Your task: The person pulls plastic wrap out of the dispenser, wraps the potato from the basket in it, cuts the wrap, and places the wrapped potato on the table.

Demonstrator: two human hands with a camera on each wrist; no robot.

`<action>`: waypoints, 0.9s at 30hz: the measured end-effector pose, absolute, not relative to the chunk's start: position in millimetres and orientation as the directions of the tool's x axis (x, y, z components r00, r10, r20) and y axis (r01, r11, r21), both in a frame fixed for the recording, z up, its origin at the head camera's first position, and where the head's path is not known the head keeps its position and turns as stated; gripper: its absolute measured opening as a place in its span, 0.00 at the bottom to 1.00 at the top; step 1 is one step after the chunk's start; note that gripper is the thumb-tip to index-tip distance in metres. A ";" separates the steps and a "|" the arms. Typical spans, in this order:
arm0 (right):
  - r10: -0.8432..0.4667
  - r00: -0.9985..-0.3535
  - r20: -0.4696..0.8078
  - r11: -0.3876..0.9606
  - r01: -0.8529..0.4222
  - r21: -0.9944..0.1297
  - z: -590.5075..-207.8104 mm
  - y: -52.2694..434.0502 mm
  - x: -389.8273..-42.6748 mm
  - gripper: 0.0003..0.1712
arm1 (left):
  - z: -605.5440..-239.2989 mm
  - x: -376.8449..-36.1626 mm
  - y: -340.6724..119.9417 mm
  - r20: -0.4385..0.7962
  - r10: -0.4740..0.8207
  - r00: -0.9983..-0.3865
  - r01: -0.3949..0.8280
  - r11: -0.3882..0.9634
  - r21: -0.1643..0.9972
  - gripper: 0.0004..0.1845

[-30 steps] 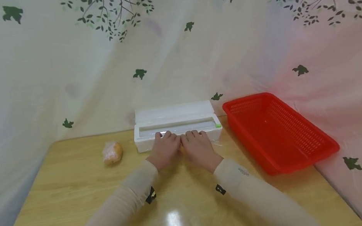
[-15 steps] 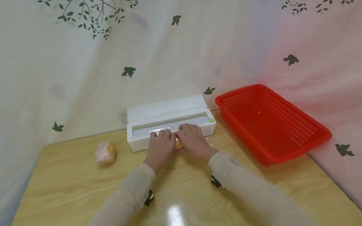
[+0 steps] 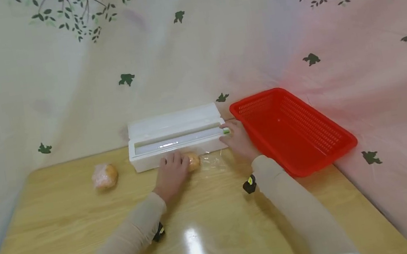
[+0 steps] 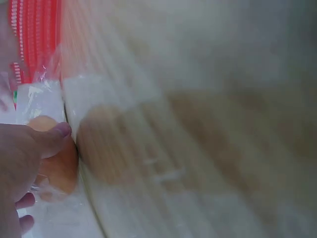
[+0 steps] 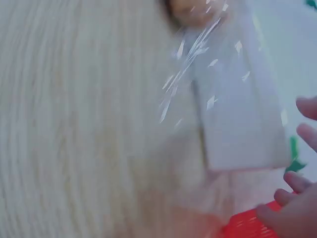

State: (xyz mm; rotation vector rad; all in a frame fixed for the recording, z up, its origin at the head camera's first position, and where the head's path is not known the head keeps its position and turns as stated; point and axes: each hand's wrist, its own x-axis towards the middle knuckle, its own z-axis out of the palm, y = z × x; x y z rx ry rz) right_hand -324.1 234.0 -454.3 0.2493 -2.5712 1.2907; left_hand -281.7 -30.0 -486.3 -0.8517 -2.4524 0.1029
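Observation:
A white cling film dispenser (image 3: 176,142) lies open at the table's back edge, and a clear film sheet (image 3: 212,160) is pulled out in front of it. On that film sits a round orange bun (image 3: 194,161). My left hand (image 3: 172,173) grips the bun from its left side. The left wrist view shows my thumb (image 4: 52,136) on top of the bun (image 4: 57,166). My right hand (image 3: 238,140) is at the dispenser's right end, fingertips touching the green slider (image 3: 226,131). In the blurred right wrist view its fingers (image 5: 292,198) are spread beside the dispenser end (image 5: 242,119).
A red mesh basket (image 3: 299,130) stands at the right, close to my right hand. A second bun wrapped in film (image 3: 105,177) lies at the left of the wooden table (image 3: 65,235). A leaf-patterned curtain hangs behind and on both sides.
My right hand left the bun and moved right to the dispenser's green slider. The left hand stays on the bun. The head view has shifted right.

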 end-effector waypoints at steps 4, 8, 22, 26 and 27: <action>-0.066 -0.961 0.270 0.472 -0.269 -0.840 -465.6 247.8 -343.7 0.22 | -471.7 -279.0 -24.0 0.407 0.546 -0.733 0.538 0.830 -0.145 0.22; -0.082 -0.962 0.260 0.450 -0.269 -0.851 -470.3 253.9 -352.6 0.15 | -439.0 -283.7 4.2 0.275 0.496 -0.824 0.490 0.866 -0.094 0.24; -0.112 -0.969 0.219 0.435 -0.246 -0.866 -491.9 244.5 -364.1 0.27 | -424.8 -354.9 106.3 0.280 0.596 -0.752 0.600 0.796 -0.083 0.09; -0.094 -0.963 0.251 0.390 -0.268 -0.881 -488.8 256.5 -368.5 0.23 | -427.0 -359.1 119.6 0.298 0.597 -0.745 0.585 0.799 -0.137 0.07; -0.086 -0.963 0.257 0.382 -0.270 -0.884 -488.2 260.4 -369.4 0.22 | -426.8 -360.8 123.5 0.300 0.607 -0.736 0.593 0.792 -0.147 0.07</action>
